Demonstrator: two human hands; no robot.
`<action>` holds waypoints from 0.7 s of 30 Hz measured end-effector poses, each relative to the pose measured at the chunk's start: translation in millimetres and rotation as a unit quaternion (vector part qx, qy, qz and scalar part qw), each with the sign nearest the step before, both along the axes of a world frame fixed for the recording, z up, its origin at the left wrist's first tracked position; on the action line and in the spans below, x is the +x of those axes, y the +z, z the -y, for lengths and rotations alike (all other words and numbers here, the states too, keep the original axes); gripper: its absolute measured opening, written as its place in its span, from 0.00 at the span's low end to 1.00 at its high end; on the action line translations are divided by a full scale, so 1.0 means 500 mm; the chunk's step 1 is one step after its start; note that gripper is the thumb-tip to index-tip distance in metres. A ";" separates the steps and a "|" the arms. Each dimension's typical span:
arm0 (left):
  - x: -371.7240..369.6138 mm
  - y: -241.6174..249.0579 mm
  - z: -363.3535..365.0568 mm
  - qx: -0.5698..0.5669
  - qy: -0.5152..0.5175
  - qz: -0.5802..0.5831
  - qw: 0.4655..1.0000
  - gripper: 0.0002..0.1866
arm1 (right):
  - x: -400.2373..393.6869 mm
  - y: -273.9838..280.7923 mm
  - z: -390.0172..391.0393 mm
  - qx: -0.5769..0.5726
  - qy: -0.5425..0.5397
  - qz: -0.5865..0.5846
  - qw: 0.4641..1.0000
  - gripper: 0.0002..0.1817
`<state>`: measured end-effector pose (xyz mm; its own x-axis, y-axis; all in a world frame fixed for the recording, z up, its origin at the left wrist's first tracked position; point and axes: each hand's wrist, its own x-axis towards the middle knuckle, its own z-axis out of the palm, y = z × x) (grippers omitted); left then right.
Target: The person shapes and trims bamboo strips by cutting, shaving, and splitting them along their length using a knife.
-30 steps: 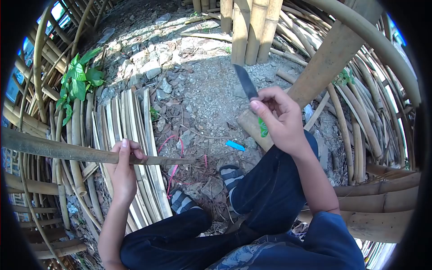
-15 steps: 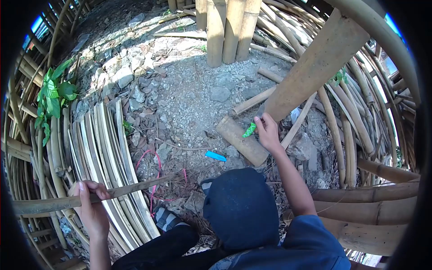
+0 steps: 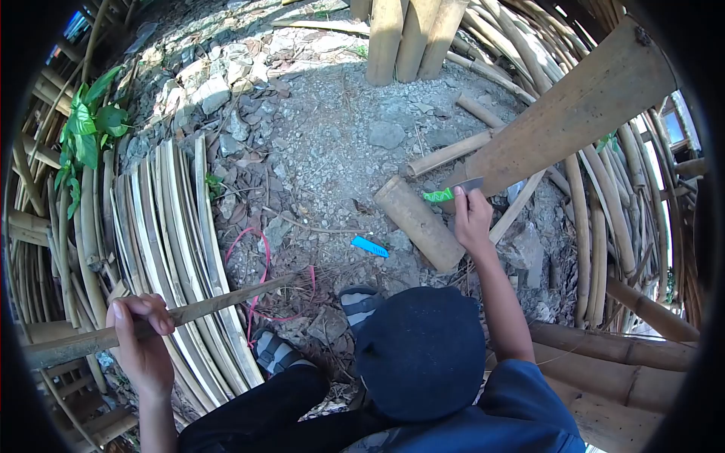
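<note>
My left hand (image 3: 143, 343) is wrapped around a long bamboo strip (image 3: 219, 302), which runs from the lower left edge to the litter in the middle. Under the strip lies a row of pale split bamboo slats (image 3: 170, 226). My right hand (image 3: 473, 219) pinches a small knife (image 3: 470, 184) whose patterned green handle points left and whose blade shows above the fingers. Just left of that hand, a short thick bamboo piece (image 3: 420, 223) rests on the gravel. A large bamboo pole (image 3: 563, 109) slants up to the right behind the knife.
On the ground lie a blue object (image 3: 370, 246), a pink string (image 3: 266, 260) and thinner bamboo lengths (image 3: 449, 153). Upright bamboo posts (image 3: 415, 38) stand at the back. Stacked bamboo (image 3: 634, 370) fills the lower right. A dark cap (image 3: 421, 351) covers the view at bottom centre.
The knife has turned in my right hand: its handle lies more level and its blade now shows. My left hand still grips the strip, its end dipping slightly. The whole view has shifted a little.
</note>
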<state>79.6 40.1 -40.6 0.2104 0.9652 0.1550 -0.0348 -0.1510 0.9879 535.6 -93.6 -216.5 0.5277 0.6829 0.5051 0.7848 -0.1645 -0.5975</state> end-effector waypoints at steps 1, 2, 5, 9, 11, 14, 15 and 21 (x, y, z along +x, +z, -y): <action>0.000 0.002 0.000 -0.005 -0.009 0.001 1.000 0.18 | -0.007 -0.005 -0.007 -0.002 0.004 -0.003 1.000 0.14; 0.001 0.001 0.000 -0.008 -0.005 -0.003 1.000 0.18 | -0.015 -0.010 -0.010 0.045 -0.006 0.000 0.999 0.14; 0.006 0.003 0.000 -0.002 -0.001 0.005 1.000 0.19 | 0.012 -0.063 -0.003 -0.058 0.015 0.009 0.998 0.16; 0.000 0.000 0.005 -0.007 0.022 -0.010 1.000 0.19 | 0.026 -0.017 -0.020 -0.035 -0.023 -0.059 0.997 0.17; 0.000 -0.001 -0.005 0.006 0.011 -0.001 1.000 0.19 | 0.037 -0.011 -0.024 -0.050 -0.021 -0.183 0.982 0.17; -0.004 -0.003 -0.007 -0.003 0.013 0.000 1.000 0.19 | 0.033 -0.022 -0.017 -0.039 -0.008 -0.277 0.960 0.17; -0.004 -0.003 -0.005 -0.007 0.014 0.002 1.000 0.19 | 0.031 -0.025 -0.014 -0.043 -0.001 -0.308 0.950 0.17; -0.002 -0.002 -0.002 -0.005 0.020 -0.002 1.000 0.19 | 0.009 -0.041 -0.015 -0.042 0.023 -0.073 0.996 0.16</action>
<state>78.8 41.2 -41.4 0.1713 0.9744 0.1456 -0.0255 -0.1434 0.9893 539.9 -86.2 -236.9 0.5579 0.7449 0.3659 0.6992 -0.1842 -0.6908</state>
